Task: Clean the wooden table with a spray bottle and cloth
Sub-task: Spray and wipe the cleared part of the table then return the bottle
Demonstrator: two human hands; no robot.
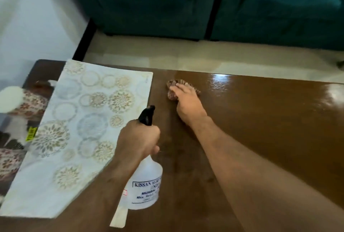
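My left hand [138, 138] grips the neck of a clear spray bottle [147, 189] with a black nozzle, held above the glossy wooden table [270, 120] and pointing away from me. My right hand [186, 103] presses a small brown patterned cloth [172, 90] flat against the table top near the far edge. Most of the cloth is hidden under my fingers. The wood around the cloth shines with reflected light.
A white placemat [81, 125] with gold and grey circle patterns covers the table's left part. Patterned fabric and clutter [20, 112] lie at the far left. A pale flat strip [120, 217] lies under the bottle. Teal sofas [186, 2] stand beyond the tiled floor.
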